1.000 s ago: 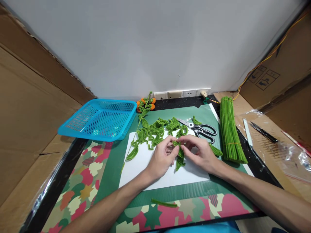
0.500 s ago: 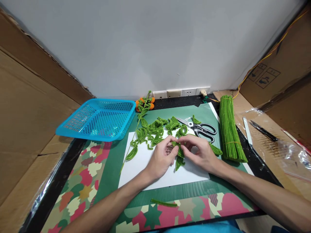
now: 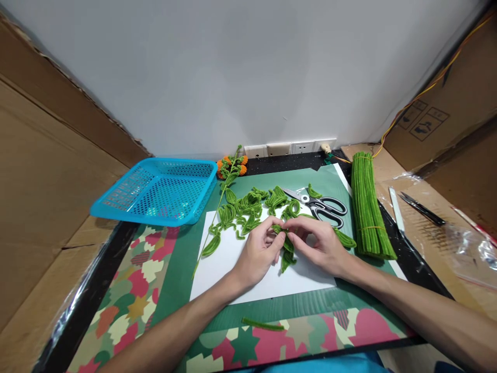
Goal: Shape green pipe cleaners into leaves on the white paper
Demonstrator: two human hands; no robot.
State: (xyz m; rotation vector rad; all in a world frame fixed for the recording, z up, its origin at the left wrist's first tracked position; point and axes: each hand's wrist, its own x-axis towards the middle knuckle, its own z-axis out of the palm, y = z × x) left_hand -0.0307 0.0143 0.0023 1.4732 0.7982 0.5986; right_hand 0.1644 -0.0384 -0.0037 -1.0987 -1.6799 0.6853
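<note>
Over a sheet of white paper (image 3: 217, 280), my left hand (image 3: 260, 249) and my right hand (image 3: 316, 242) meet with fingertips pinched together. Between them they grip a green pipe-cleaner leaf sprig (image 3: 288, 255), whose lower leaves hang down below the fingers. Its upper part is partly hidden by the fingertips. Just beyond my hands lies a pile of looped green pipe-cleaner pieces (image 3: 248, 205). Open scissors (image 3: 326, 207) with black-and-grey handles rest behind my right hand. A long leafy stem (image 3: 220, 207) lies left of the pile.
A blue plastic basket (image 3: 190, 215) stands at the left. Orange flower pieces (image 3: 243, 169) lie at the back. To the right are a banded bundle of green pipe cleaners (image 3: 370, 207), a white-handled tool (image 3: 396, 210) and black tweezers (image 3: 423, 209). One short green piece (image 3: 263, 325) lies in front.
Both hands keep nearly the same pinched position on the leaf sprig. The whole view has shifted very slightly; no object has visibly moved.
</note>
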